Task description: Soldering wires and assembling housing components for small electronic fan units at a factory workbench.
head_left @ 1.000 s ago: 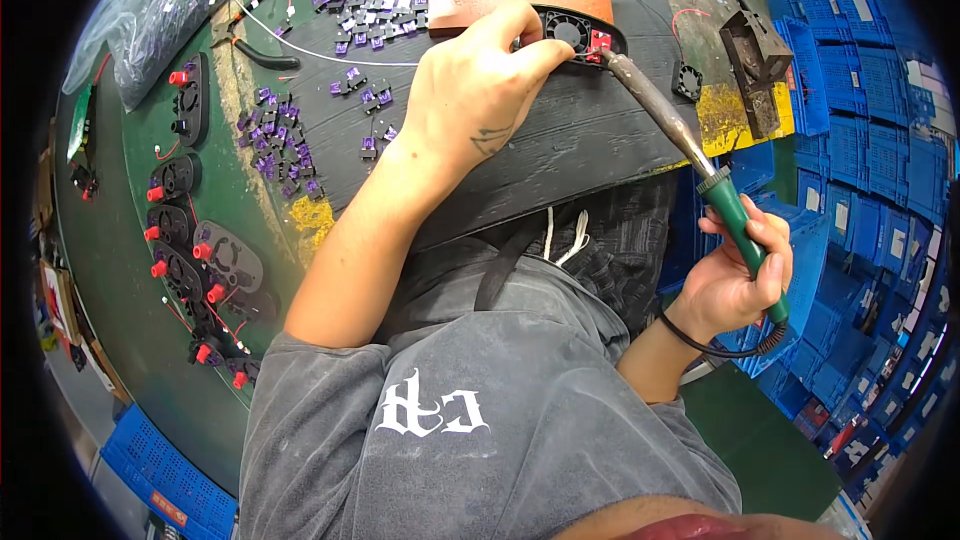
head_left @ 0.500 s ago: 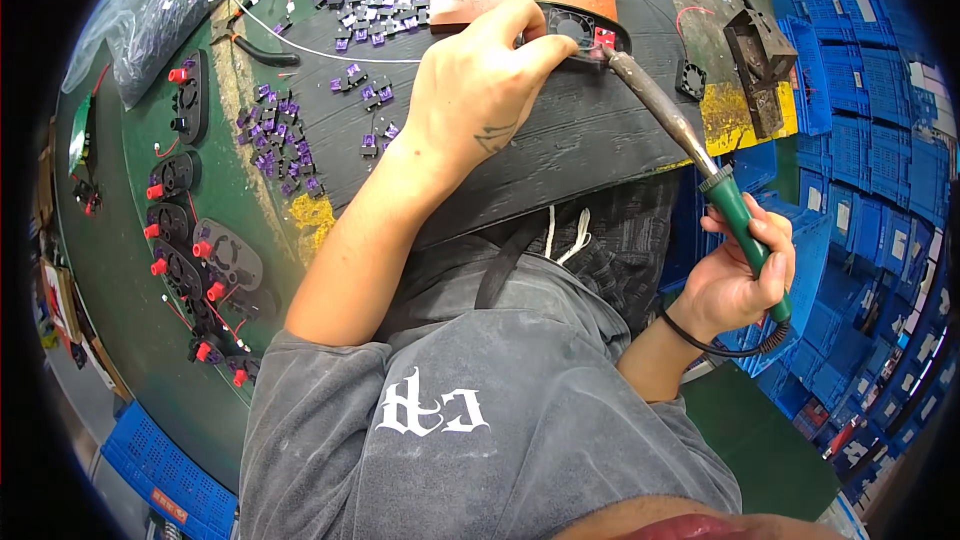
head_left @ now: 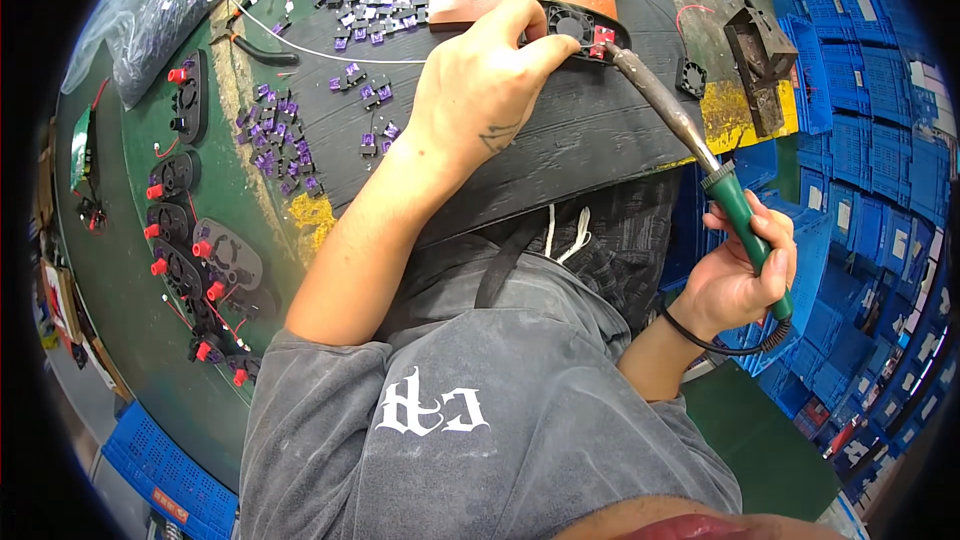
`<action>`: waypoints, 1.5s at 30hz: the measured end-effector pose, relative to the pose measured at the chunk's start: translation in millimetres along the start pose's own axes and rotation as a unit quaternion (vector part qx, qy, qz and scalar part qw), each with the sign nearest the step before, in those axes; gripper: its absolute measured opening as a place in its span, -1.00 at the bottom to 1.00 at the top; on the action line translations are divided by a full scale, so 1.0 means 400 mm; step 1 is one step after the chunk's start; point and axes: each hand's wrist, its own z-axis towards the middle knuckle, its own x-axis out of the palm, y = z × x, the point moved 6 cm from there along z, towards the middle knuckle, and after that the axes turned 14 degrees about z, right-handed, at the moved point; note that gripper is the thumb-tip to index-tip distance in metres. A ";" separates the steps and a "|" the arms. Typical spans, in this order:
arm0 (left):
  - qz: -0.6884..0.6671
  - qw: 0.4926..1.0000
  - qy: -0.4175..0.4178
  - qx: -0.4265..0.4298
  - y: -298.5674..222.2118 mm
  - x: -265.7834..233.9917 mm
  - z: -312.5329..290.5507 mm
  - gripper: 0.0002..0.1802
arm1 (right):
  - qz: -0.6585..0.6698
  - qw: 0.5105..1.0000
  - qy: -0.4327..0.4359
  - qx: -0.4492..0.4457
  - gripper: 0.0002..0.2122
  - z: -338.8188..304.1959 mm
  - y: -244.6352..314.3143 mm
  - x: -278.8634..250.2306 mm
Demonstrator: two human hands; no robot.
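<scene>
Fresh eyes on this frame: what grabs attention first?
The soldering iron, green-handled, held in the right hand at the right, with its tip reaching up to the small black fan part at top centre. The left hand presses on that part, over the dark mat. Next, the scatter of small purple components at upper left and the row of black parts with red caps along the green table's left edge.

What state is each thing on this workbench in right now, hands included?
Left hand: pressed on the small black fan, pinning it down.
Small black fan: flat on the dark mat, tip at its red connector.
Right hand: closed round the green handle.
Soldering iron: held slanted, tip on the fan's edge.
Purple parts: loose, scattered.
Finished black pieces: lying in a row at left.
</scene>
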 end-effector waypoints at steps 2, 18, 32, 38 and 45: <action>-0.004 1.000 0.003 0.001 0.000 0.002 -0.001 -0.79 | 0.000 1.000 0.002 0.001 -0.62 0.000 0.000 0.001; -0.005 1.000 0.010 0.003 -0.004 0.008 0.002 -0.77 | 0.004 1.000 0.021 0.007 -0.62 -0.005 -0.003 -0.001; 0.005 1.000 0.000 0.005 -0.001 0.008 0.001 -0.80 | 0.006 0.999 0.040 0.015 -0.61 -0.002 0.004 -0.007; 0.011 1.000 -0.022 0.003 -0.001 -0.001 0.006 -0.79 | 0.006 1.000 -0.005 -0.001 -0.62 0.006 0.006 -0.008; 0.014 1.000 -0.025 0.013 -0.008 0.010 0.007 -0.80 | 0.001 1.000 0.007 0.000 -0.61 0.006 -0.001 -0.002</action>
